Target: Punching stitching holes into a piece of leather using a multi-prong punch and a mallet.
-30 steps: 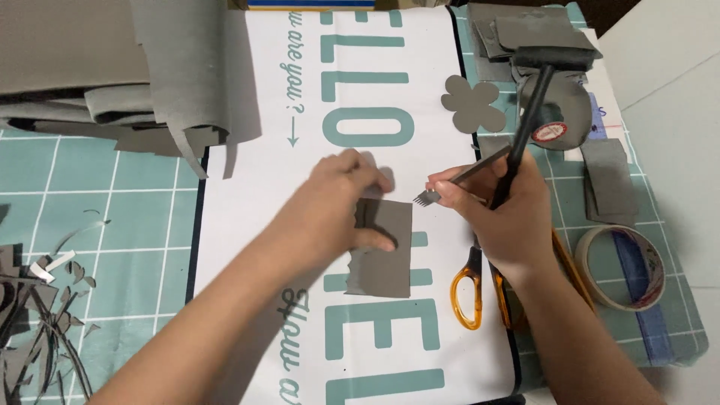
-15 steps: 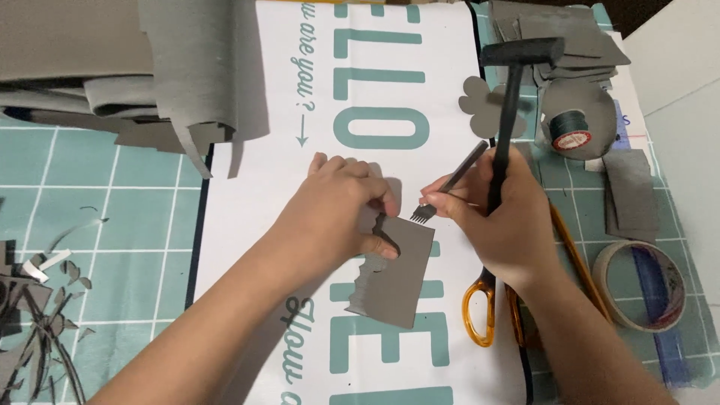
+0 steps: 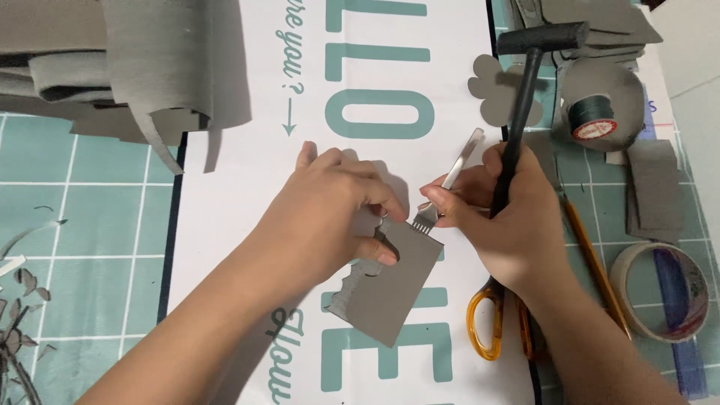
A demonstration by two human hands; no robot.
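My left hand [image 3: 326, 214] pinches a flat grey leather piece [image 3: 386, 289] that lies tilted on a white board with teal lettering [image 3: 240, 225]. My right hand [image 3: 506, 217] holds two tools at once: a silver pronged chisel [image 3: 448, 187], its teeth set on the piece's top edge, and a black hammer [image 3: 525, 82] whose handle runs up from my palm to its head at the top of the view. The piece's left edge is jagged.
Grey leather sheets [image 3: 127, 67] are piled at the top left, scraps [image 3: 22, 300] at the left. Right of the board lie orange-handled scissors [image 3: 491, 322], a pencil [image 3: 596, 266], a tape roll [image 3: 660, 289], a thread spool [image 3: 592, 120], a flower-shaped cutout [image 3: 495, 86]. A teal cutting mat [image 3: 90, 225] lies beneath.
The view has shifted down a little. The grey piece has turned to a tilt, and the chisel's teeth now sit on its top edge. The hammer stays in my right hand.
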